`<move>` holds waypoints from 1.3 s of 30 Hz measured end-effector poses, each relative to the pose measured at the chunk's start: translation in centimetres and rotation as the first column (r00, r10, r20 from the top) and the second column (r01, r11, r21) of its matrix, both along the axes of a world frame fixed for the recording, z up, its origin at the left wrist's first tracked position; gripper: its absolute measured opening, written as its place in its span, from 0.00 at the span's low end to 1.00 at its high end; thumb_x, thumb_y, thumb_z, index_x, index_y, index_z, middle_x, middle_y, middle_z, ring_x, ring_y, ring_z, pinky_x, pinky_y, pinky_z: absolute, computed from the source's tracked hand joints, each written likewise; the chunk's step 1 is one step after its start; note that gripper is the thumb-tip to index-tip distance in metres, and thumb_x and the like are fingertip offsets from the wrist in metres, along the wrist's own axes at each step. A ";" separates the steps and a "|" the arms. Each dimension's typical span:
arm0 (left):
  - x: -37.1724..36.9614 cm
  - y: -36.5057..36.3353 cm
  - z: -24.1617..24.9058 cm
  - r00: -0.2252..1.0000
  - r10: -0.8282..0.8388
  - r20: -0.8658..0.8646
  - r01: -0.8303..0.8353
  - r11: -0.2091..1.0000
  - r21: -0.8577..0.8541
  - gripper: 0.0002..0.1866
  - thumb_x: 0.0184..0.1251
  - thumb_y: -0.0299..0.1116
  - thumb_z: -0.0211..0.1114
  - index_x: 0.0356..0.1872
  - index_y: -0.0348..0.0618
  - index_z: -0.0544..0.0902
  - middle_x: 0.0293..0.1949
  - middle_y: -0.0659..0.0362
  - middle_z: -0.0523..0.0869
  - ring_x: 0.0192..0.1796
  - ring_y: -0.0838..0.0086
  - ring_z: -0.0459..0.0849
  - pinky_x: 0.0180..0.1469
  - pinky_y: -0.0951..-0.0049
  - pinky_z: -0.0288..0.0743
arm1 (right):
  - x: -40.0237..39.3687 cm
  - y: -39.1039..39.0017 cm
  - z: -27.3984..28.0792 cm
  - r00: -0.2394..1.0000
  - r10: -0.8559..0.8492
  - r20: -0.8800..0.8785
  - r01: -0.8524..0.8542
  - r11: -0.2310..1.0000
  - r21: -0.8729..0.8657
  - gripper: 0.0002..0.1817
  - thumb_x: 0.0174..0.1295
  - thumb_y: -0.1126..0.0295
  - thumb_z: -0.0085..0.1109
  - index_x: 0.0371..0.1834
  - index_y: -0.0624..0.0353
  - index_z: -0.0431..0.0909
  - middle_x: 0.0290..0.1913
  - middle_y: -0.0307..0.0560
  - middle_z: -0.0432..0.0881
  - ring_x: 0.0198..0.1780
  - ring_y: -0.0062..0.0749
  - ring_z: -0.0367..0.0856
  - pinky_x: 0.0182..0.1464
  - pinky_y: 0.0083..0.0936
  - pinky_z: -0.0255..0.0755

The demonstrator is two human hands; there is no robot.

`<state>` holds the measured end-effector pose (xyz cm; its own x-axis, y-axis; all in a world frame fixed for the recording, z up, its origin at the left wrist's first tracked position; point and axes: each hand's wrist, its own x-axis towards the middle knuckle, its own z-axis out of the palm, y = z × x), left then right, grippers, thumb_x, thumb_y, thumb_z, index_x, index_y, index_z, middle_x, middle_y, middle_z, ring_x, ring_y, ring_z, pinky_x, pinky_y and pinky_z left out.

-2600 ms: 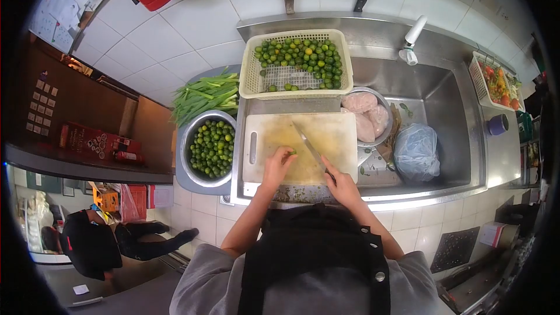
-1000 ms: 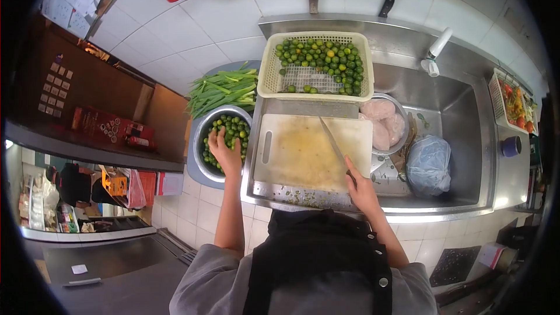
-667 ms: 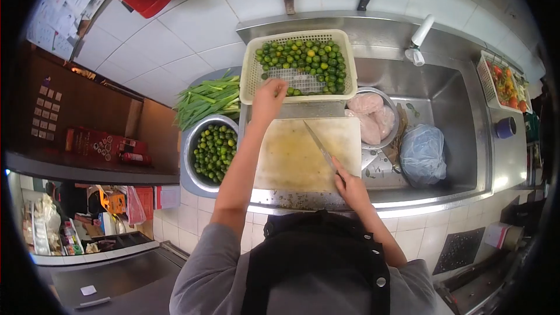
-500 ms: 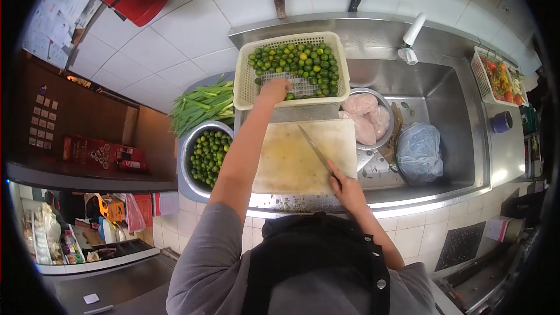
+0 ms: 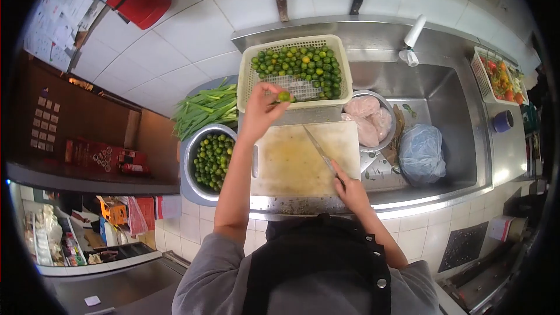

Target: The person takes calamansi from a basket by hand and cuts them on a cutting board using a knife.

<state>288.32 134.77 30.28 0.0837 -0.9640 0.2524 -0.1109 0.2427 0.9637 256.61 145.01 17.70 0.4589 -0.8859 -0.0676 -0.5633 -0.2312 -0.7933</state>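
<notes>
Pinching a small green lime between fingertips, the left hand hovers at the cream plastic basket's front rim. The right hand grips a long steel knife lying across the stained white cutting board; the lime could slip, or roll toward that blade. Half a second ago the left hand was inside the basket

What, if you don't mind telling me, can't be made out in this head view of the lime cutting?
- Knife handle: hidden inside the right hand.
- Lime in the left hand: fingers cover part of it; too small to tell if it is whole or cut.
- Metal bowl of limes: its right edge is hidden by the left forearm.
- Side basket contents: too small and warped near the right edge.
</notes>
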 end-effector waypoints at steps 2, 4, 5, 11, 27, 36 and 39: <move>-1.5 3.7 2.4 0.985 0.012 -0.173 -0.010 1.000 0.015 0.25 0.65 0.13 0.68 0.62 0.38 0.73 0.57 0.54 0.79 0.60 0.63 0.86 0.56 0.64 0.85 | -0.1 -0.1 -0.1 1.000 0.010 0.030 -0.010 1.000 -0.006 0.33 0.71 0.69 0.58 0.80 0.39 0.64 0.36 0.63 0.86 0.36 0.63 0.85 0.41 0.47 0.78; -1.3 6.1 2.1 0.979 0.015 -0.203 -0.006 0.999 0.045 0.25 0.64 0.12 0.68 0.62 0.35 0.75 0.58 0.52 0.80 0.63 0.60 0.84 0.60 0.64 0.84 | 0.1 -0.1 0.3 0.998 0.018 0.059 -0.017 1.000 -0.013 0.34 0.72 0.69 0.58 0.81 0.39 0.64 0.36 0.62 0.86 0.36 0.63 0.86 0.41 0.46 0.78; -1.3 7.1 1.4 0.991 0.025 -0.132 -0.023 1.000 0.018 0.24 0.64 0.12 0.67 0.61 0.35 0.77 0.60 0.51 0.81 0.63 0.59 0.85 0.60 0.64 0.85 | 0.1 -0.1 0.8 0.998 0.018 0.054 -0.017 1.000 -0.020 0.33 0.72 0.69 0.58 0.81 0.39 0.64 0.36 0.62 0.86 0.37 0.63 0.86 0.41 0.46 0.78; -2.8 11.8 0.5 0.924 0.138 -0.357 -0.123 0.990 0.063 0.20 0.65 0.12 0.67 0.58 0.35 0.79 0.62 0.48 0.83 0.60 0.52 0.87 0.60 0.64 0.84 | 0.2 0.1 1.0 0.999 0.025 0.020 -0.025 1.000 -0.009 0.33 0.73 0.70 0.57 0.81 0.40 0.64 0.36 0.61 0.86 0.37 0.63 0.86 0.42 0.46 0.78; -3.3 12.1 -5.1 0.965 0.125 0.229 -0.142 0.988 0.059 0.15 0.59 0.14 0.74 0.41 0.38 0.79 0.48 0.53 0.87 0.55 0.66 0.89 0.56 0.67 0.87 | 0.1 0.2 1.1 0.999 0.020 -0.035 -0.020 1.000 -0.020 0.34 0.72 0.70 0.58 0.81 0.38 0.63 0.36 0.61 0.87 0.36 0.61 0.86 0.41 0.46 0.78; -5.3 12.7 -13.5 0.955 0.198 0.222 -0.251 0.937 0.244 0.09 0.59 0.18 0.75 0.40 0.35 0.86 0.42 0.52 0.89 0.43 0.66 0.91 0.48 0.71 0.87 | 0.3 1.2 0.5 0.998 0.051 0.026 -0.050 0.998 -0.032 0.34 0.72 0.69 0.55 0.82 0.39 0.61 0.31 0.66 0.84 0.34 0.66 0.84 0.40 0.57 0.76; -6.3 12.7 -14.1 0.906 0.220 0.362 -0.264 0.961 0.076 0.13 0.61 0.18 0.74 0.47 0.38 0.88 0.42 0.54 0.89 0.41 0.65 0.91 0.46 0.69 0.86 | 0.9 2.5 0.9 0.994 0.091 0.061 -0.088 0.995 -0.051 0.34 0.72 0.69 0.55 0.82 0.41 0.61 0.28 0.67 0.83 0.32 0.66 0.83 0.39 0.57 0.75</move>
